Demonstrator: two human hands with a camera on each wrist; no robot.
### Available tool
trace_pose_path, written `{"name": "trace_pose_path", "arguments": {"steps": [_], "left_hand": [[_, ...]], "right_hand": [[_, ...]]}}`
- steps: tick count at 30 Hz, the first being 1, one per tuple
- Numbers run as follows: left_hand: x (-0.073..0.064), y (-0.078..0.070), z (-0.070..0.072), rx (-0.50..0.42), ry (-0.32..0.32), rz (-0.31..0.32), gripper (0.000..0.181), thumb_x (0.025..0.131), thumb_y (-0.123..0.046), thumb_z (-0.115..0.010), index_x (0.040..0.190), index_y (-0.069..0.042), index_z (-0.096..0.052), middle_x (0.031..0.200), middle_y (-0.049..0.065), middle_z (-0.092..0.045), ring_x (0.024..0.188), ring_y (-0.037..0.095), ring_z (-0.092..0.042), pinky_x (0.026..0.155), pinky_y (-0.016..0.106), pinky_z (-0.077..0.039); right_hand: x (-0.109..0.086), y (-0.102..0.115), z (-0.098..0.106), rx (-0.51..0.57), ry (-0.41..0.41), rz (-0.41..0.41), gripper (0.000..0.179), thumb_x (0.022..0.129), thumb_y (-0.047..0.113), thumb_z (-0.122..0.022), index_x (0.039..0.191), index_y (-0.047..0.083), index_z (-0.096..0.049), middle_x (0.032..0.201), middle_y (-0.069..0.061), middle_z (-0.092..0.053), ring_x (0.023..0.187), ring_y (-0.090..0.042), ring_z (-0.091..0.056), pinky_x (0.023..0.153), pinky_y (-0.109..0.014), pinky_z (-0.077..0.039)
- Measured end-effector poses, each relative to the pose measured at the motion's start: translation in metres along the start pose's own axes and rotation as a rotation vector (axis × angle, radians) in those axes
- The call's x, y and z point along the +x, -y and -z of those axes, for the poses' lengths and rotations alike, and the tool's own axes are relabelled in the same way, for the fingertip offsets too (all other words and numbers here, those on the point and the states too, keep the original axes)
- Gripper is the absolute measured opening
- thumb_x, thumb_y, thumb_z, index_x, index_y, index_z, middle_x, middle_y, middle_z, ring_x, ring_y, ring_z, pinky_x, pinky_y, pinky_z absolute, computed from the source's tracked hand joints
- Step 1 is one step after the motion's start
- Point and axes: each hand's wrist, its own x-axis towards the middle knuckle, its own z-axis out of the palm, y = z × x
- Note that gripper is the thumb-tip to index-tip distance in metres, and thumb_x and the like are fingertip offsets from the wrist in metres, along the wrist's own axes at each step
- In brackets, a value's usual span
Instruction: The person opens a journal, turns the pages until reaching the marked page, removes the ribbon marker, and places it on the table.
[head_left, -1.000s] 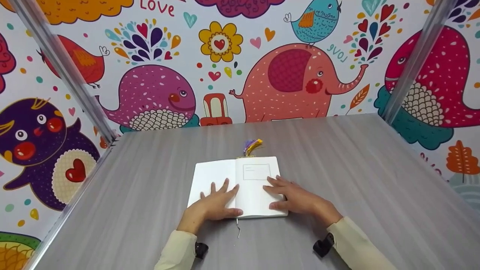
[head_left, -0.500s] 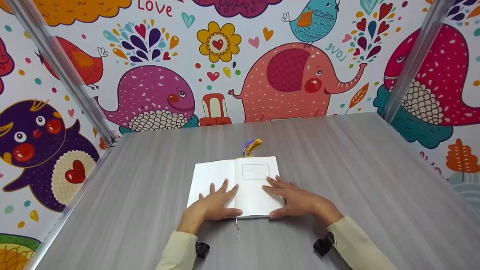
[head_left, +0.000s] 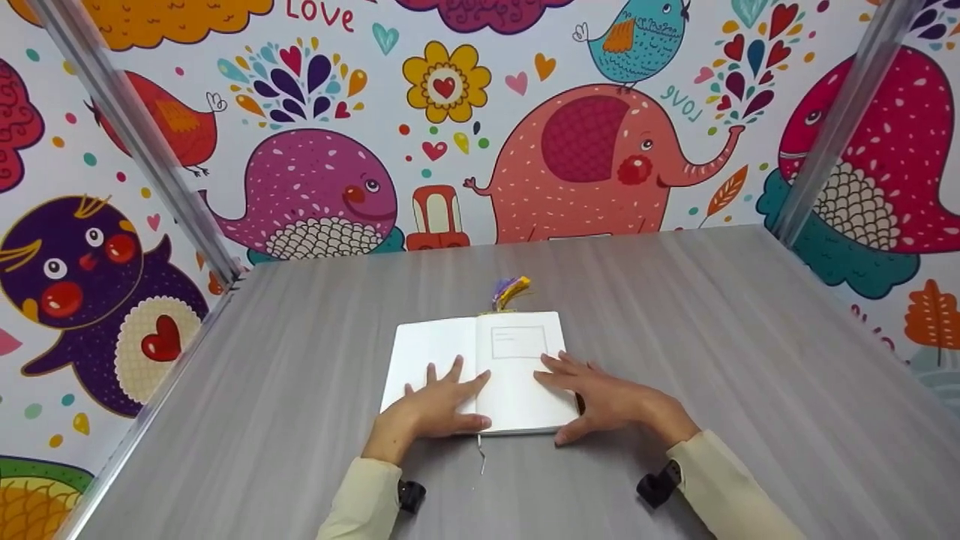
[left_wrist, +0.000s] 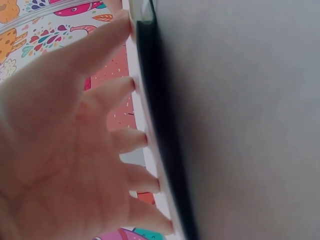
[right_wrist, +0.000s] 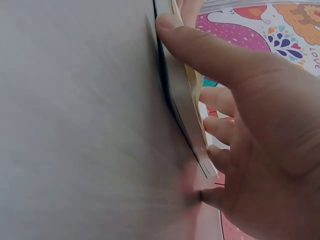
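Note:
An open notebook point(head_left: 517, 401) with white pages lies on the table; its right page has a printed rectangular box point(head_left: 519, 343) near the top. My left hand point(head_left: 435, 409) rests spread on the left page, its fingertips pressing the paper and its thumb across the lower fold. On the right side, my right hand point(head_left: 611, 399) has its fingers extended over the outer part of the page. Its thumb point(right_wrist: 200, 47) lies at the bottom edge of the notebook, and in the right wrist view the little finger touches the table. The dark cover edge point(left_wrist: 160, 115) shows in the left wrist view.
A purple and yellow tassel point(head_left: 511, 291) sticks out above the notebook, and a thin ribbon point(head_left: 481, 454) hangs below it. The grey wood-grain table point(head_left: 315, 315) runs back to a wall point(head_left: 442, 150) with cartoon animals. Metal posts point(head_left: 142, 142) stand at the corners.
My right thumb has slid off the right page, down to just past the bottom edge of the notebook. My left hand has stayed in place. The head view has shifted slightly.

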Motion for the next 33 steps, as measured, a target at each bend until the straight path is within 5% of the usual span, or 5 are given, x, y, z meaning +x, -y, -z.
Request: {"name": "trace_pose_path", "arguments": {"steps": [13, 20, 28, 33], "left_hand": [[0.001, -0.005, 0.002, 0.003, 0.009, 0.027, 0.075, 0.092, -0.054, -0.064, 0.157, -0.032, -0.034, 0.169, 0.020, -0.009, 0.150, 0.059, -0.003, 0.109, 0.084, -0.010], [-0.002, -0.010, 0.001, 0.019, 0.035, 0.039, 0.069, 0.094, -0.050, -0.062, 0.156, -0.035, -0.035, 0.168, 0.022, -0.007, 0.150, 0.059, -0.003, 0.108, 0.084, -0.012], [-0.002, -0.009, 0.001, 0.002, 0.028, 0.023, 0.068, 0.095, -0.048, -0.062, 0.155, -0.034, -0.036, 0.168, 0.023, -0.007, 0.150, 0.059, -0.003, 0.108, 0.084, -0.011], [-0.002, -0.008, 0.001, 0.007, 0.035, 0.017, 0.067, 0.096, -0.049, -0.061, 0.156, -0.034, -0.035, 0.168, 0.023, -0.006, 0.150, 0.059, -0.002, 0.107, 0.085, -0.011]], "right_hand": [[-0.003, -0.003, 0.006, 0.038, -0.004, 0.002, 0.080, 0.084, 0.046, -0.077, 0.152, 0.019, -0.045, 0.168, -0.005, -0.023, 0.158, -0.035, -0.008, 0.124, -0.064, -0.011], [-0.007, -0.006, 0.012, 0.076, -0.041, 0.020, 0.065, 0.087, 0.033, -0.077, 0.146, 0.018, -0.054, 0.165, -0.010, -0.032, 0.155, -0.037, -0.021, 0.122, -0.062, -0.021], [-0.005, -0.009, 0.013, 0.136, -0.177, -0.006, 0.077, 0.086, 0.020, -0.077, 0.153, 0.009, -0.042, 0.163, -0.018, -0.031, 0.151, -0.040, -0.027, 0.120, -0.060, -0.027], [-0.002, -0.009, 0.014, 0.287, -0.253, -0.023, 0.082, 0.088, 0.015, -0.075, 0.157, 0.005, -0.031, 0.162, -0.021, -0.028, 0.149, -0.044, -0.031, 0.116, -0.058, -0.036]]}}
